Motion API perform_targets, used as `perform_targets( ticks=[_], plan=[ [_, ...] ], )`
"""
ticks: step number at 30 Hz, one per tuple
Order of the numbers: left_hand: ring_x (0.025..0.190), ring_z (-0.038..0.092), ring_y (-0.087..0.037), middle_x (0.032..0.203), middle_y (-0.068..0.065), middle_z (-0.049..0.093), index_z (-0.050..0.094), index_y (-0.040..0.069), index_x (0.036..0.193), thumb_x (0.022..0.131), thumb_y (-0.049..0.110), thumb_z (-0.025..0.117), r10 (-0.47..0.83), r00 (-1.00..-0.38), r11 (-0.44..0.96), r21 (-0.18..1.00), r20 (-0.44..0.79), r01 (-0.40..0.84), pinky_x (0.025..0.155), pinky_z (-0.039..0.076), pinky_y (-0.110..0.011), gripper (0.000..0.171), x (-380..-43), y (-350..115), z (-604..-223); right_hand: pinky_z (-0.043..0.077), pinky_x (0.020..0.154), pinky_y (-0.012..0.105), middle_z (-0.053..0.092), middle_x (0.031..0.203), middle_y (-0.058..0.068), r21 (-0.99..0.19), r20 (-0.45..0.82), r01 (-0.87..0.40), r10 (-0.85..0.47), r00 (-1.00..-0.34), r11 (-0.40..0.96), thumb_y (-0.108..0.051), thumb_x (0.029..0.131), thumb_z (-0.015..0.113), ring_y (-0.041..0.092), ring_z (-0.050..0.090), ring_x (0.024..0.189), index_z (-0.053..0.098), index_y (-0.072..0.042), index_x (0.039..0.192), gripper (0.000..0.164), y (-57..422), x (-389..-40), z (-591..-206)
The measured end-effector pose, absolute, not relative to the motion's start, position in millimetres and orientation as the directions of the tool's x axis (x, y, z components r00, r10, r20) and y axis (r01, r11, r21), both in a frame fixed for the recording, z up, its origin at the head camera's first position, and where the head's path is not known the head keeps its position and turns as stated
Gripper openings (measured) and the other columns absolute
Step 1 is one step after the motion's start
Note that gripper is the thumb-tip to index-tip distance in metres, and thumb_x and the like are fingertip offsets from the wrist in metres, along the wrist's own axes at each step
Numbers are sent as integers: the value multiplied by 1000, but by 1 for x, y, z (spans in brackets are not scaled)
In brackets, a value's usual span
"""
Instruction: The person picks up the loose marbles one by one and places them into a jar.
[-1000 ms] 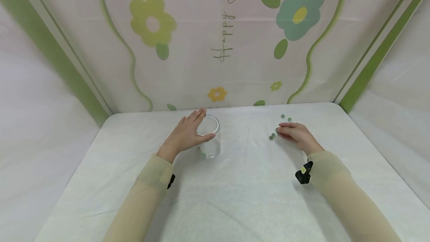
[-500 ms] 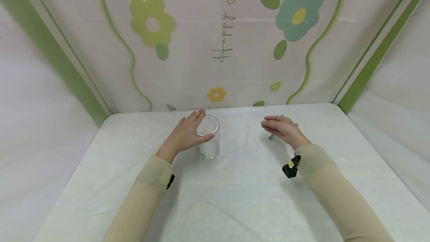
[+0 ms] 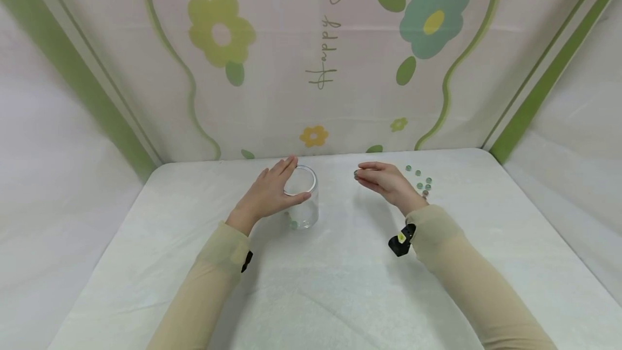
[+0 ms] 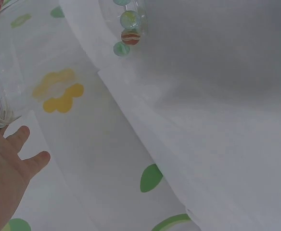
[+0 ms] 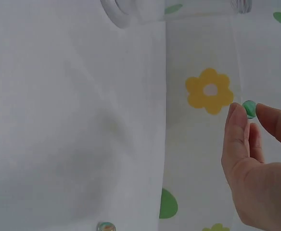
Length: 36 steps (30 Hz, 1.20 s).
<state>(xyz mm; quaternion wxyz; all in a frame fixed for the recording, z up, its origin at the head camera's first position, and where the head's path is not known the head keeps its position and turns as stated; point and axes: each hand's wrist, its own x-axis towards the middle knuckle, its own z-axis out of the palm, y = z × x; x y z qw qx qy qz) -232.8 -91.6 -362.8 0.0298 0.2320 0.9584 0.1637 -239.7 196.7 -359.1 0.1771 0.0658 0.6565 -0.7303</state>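
A clear glass jar (image 3: 309, 210) stands upright on the white-covered table. My left hand (image 3: 267, 192) holds it at the rim, thumb on the near side and fingers on the far side. Several marbles, green ones (image 4: 130, 19) and an orange-striped one (image 4: 131, 37), lie at the bottom of the jar in the left wrist view. To the right of the jar, my right hand (image 3: 386, 181) pinches a green marble (image 5: 249, 109) between thumb and fingertips, raised above the cloth.
Several loose marbles (image 3: 428, 180) lie on the table's right side, behind my right hand. A white cloth (image 3: 311, 285) covers the table. Along its back edge rises a printed curtain (image 3: 272, 96) with flowers, and white sheets hang at both sides.
My right hand has lifted a marble from the group at the right and moved left with it toward the jar. My left hand stays at the jar's rim.
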Motion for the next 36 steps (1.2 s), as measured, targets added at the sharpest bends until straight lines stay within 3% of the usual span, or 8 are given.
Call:
perform_targets(
  ticks=[19,25,36],
  plan=[
    [149,20,-26,161,-4,17,15,13,154,87,67,49,453,-891,838,326,28,437,120,16,-56,93,-234,-91,-363,49,102,29,60,99,0,-957,-279,289,-228,-933,-12,-5,93,58,5,62,89,50,4,131,40,122,-236,-336],
    [149,20,-25,161,-4,17,15,12,154,87,66,49,450,-893,838,331,30,434,120,16,-56,93,-232,-91,-363,47,105,35,60,98,0,-963,-266,268,-226,-937,22,-7,93,59,10,62,93,53,4,129,38,116,-234,-335],
    [149,19,-26,161,-5,17,15,11,154,87,65,51,452,-892,833,341,33,435,120,16,-56,93,-233,-92,-364,48,104,33,60,103,2,-963,-268,260,-212,-940,66,-9,92,62,15,62,102,56,2,126,36,113,-235,-334]
  ],
)
